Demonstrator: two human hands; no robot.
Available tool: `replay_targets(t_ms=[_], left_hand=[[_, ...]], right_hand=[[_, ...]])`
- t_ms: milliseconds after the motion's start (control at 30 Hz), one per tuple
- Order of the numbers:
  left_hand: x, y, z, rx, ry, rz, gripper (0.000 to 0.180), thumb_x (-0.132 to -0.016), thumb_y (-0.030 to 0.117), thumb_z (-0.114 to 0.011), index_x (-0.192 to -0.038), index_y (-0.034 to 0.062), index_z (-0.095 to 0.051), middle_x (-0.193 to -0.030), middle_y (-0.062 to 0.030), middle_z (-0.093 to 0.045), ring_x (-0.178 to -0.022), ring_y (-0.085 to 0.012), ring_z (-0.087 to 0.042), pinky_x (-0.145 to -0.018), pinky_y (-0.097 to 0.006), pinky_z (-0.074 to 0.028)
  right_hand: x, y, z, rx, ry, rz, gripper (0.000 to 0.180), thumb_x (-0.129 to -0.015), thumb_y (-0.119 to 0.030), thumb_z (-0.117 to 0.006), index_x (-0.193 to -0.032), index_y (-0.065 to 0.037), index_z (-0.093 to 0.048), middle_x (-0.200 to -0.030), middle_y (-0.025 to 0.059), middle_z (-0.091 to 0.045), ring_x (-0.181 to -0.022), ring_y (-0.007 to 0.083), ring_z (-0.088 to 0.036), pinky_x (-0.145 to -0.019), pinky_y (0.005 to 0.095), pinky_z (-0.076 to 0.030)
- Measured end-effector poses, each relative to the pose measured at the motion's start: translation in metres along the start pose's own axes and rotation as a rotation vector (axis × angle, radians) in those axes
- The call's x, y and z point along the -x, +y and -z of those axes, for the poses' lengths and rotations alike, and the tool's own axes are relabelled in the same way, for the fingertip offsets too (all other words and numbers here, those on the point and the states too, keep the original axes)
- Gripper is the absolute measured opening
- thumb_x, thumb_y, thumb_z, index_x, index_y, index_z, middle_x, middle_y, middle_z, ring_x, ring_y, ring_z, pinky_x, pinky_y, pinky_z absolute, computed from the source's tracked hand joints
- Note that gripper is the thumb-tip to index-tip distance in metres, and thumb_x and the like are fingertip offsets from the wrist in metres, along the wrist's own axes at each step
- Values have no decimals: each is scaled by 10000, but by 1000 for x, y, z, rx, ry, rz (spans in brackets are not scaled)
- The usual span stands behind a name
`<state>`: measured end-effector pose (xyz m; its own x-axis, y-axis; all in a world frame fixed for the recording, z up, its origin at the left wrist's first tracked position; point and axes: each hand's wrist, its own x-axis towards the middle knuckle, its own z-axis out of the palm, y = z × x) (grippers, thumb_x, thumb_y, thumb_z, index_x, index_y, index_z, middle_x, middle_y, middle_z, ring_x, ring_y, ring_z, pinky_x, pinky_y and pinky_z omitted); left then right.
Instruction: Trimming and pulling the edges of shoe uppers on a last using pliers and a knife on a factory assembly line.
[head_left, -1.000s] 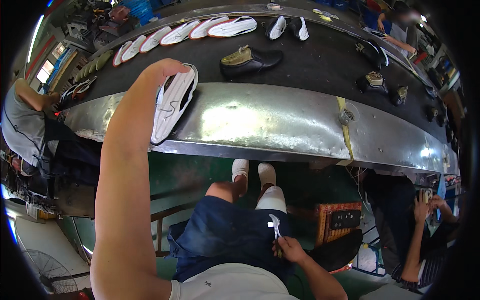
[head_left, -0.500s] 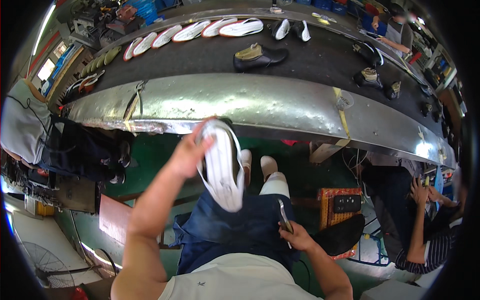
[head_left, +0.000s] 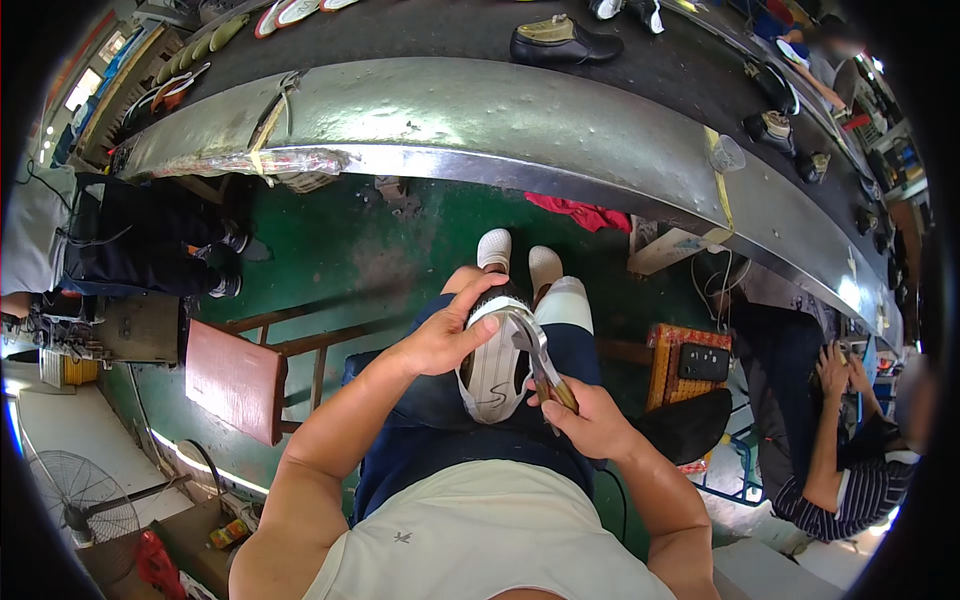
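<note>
Above my lap is a shoe upper on a last, its white underside (head_left: pixel 492 375) turned up and a dark pen mark near the end closest to me. My left hand (head_left: pixel 450 335) grips its far end, thumb on the white underside and fingers around the outer side. In my right hand (head_left: pixel 588 415) is a pair of lasting pliers (head_left: pixel 540 365), fingers wrapped round the handles. The pliers' metal head lies over the far right edge of the shoe, close to my left thumb. Whether the jaws pinch the upper's edge I cannot tell.
A metal-edged bench (head_left: pixel 400 110) crosses ahead, with a black shoe (head_left: pixel 590 48) on its dark top. To my left stands a pinkish stool (head_left: pixel 235 380). A phone (head_left: pixel 704 362) lies on a woven seat at right. People work on both sides; a fan (head_left: pixel 80 500) stands lower left.
The shoe has come down and nearer to my lap, its white underside now facing up. My right hand has brought the pliers up to its edge. The view has tilted downward.
</note>
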<state>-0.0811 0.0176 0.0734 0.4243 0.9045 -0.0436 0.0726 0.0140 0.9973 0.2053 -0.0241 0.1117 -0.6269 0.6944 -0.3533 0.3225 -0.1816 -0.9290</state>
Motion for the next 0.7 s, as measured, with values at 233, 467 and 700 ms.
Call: replay_targets(t_ms=[233, 467, 700], left_hand=[[3, -14, 15, -119, 64, -60, 519, -1073, 207, -556, -1549, 98, -379, -1559, -132, -391, -1416, -223, -394, -1185, -352, -299], [-3, -45, 20, 4, 103, -99, 464, -1064, 107, -550, -1514, 90, -438, -1512, -113, -468, -1354, -200, -457, -1156, -344, -351], [1, -52, 24, 151, 112, -40, 452, -1057, 105, -573, -1493, 89, -455, -1419, -73, -535, -1272, -167, -502, -1118, -339, -392]], right_hand=[[-32, -11, 5, -457, -155, -245, 308, -1060, -224, -551, -1252, 12, -595, -945, 46, -680, -815, 154, -650, -752, 347, -550], [-69, 67, -7, 404, 199, 209, 299, -998, -192, -628, -1194, 29, -580, -950, 211, -684, -854, 404, -684, -774, 447, -548], [-48, 26, -21, 669, 231, 131, 325, -973, -147, -619, -1230, 31, -533, -1028, 249, -649, -939, 459, -658, -809, 511, -545]])
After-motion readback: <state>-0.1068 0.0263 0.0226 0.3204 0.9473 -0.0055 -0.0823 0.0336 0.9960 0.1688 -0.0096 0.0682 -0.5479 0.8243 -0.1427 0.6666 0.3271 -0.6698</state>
